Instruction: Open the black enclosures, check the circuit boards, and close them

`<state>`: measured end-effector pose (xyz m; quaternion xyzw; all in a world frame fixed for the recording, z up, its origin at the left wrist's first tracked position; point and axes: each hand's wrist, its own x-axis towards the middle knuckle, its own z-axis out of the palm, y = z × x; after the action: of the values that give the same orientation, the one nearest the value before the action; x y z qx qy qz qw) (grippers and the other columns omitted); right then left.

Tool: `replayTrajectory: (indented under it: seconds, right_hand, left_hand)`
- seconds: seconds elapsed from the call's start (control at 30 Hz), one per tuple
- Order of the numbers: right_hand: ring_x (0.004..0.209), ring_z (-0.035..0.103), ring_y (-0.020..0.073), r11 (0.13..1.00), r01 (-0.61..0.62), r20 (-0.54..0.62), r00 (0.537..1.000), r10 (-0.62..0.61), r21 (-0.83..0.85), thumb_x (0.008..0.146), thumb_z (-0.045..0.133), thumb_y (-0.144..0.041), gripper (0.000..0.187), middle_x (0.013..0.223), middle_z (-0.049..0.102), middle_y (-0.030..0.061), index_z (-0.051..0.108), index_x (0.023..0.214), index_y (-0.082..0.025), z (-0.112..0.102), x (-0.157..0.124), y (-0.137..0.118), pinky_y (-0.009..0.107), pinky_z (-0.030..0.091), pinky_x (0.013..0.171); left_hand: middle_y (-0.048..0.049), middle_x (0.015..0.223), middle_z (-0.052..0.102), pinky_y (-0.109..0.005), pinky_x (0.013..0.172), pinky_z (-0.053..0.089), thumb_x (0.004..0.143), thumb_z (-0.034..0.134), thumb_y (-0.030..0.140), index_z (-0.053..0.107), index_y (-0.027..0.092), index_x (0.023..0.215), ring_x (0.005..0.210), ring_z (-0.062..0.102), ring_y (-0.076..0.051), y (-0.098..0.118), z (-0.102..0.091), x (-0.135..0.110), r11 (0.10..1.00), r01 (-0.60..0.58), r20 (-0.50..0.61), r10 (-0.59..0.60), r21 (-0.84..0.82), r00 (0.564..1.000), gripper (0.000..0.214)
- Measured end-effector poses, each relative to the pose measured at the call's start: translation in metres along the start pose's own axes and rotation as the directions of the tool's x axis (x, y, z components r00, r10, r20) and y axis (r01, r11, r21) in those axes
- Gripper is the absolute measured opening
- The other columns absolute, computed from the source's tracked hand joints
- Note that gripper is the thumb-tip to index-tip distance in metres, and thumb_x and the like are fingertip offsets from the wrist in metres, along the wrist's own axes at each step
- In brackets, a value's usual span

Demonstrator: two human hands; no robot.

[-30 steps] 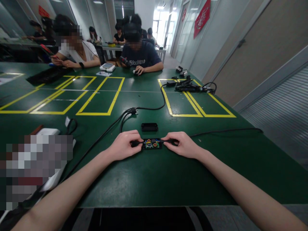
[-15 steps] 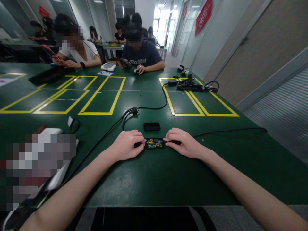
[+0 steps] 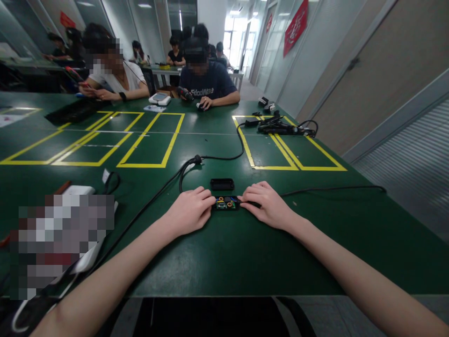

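A small open black case with a circuit board (image 3: 226,204) lies flat on the green table in front of me; ring-shaped coils and coloured wires show on the board. My left hand (image 3: 189,208) is closed at the case's left end, its fingers over that edge and the thumb mostly hidden. With thumb and fingers, my right hand (image 3: 264,205) pinches the black cable (image 3: 249,204) where it meets the right end. Just behind the case rests a separate black cover (image 3: 222,184), hollow side up.
Black cords with a plug (image 3: 197,159) run across the table at left. A pixelated white object (image 3: 65,234) lies near my left forearm. Bundled black cables (image 3: 286,126) lie at the far right. Two people sit across the table, one holding a dark tool (image 3: 185,94).
My left hand has shifted slightly right, and its fingers now cover more of the case's left end. My right hand keeps its pinch. The view has shifted a little.
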<state>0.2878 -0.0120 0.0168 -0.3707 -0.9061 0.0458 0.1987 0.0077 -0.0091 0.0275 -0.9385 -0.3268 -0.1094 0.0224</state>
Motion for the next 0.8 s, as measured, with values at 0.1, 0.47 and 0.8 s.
replayTrajectory:
  seconds: [0.1,0.47,0.8]
  right_hand:
    - [0.087,0.064,0.0216,1.000,0.022,0.030,0.999,-0.022,-0.001,0.106,0.053,-0.027,0.022,0.092,0.073,0.0067,0.070,0.094,-0.020,-0.004,0.002,-0.001,0.038,0.040,0.084]
    - [0.086,0.060,0.0205,0.994,0.071,0.067,0.996,-0.065,-0.086,0.109,0.046,-0.025,0.027,0.093,0.072,0.0073,0.070,0.098,-0.019,-0.005,0.000,0.001,0.036,0.038,0.084]
    - [0.104,0.063,0.0263,0.978,-0.143,-0.234,0.956,0.176,0.153,0.108,0.047,-0.038,0.035,0.110,0.071,0.0110,0.078,0.105,-0.022,0.013,0.006,0.008,0.044,0.050,0.092]
  left_hand:
    - [-0.0079,0.091,0.069,-0.037,0.075,0.047,0.094,0.055,0.018,0.063,0.018,0.089,0.089,0.060,-0.025,0.003,-0.002,0.001,1.000,0.005,-0.001,-0.005,0.025,1.000,0.010]
    - [-0.0116,0.109,0.074,-0.042,0.089,0.054,0.097,0.062,0.039,0.071,0.016,0.117,0.101,0.066,-0.028,0.005,0.009,0.005,0.980,0.117,-0.177,-0.145,-0.158,0.973,0.032]
    - [-0.0170,0.152,0.058,-0.056,0.116,0.040,0.093,0.065,0.061,0.059,0.023,0.147,0.145,0.049,-0.037,-0.007,0.022,0.007,0.963,0.226,-0.001,-0.229,-0.145,0.973,0.066]
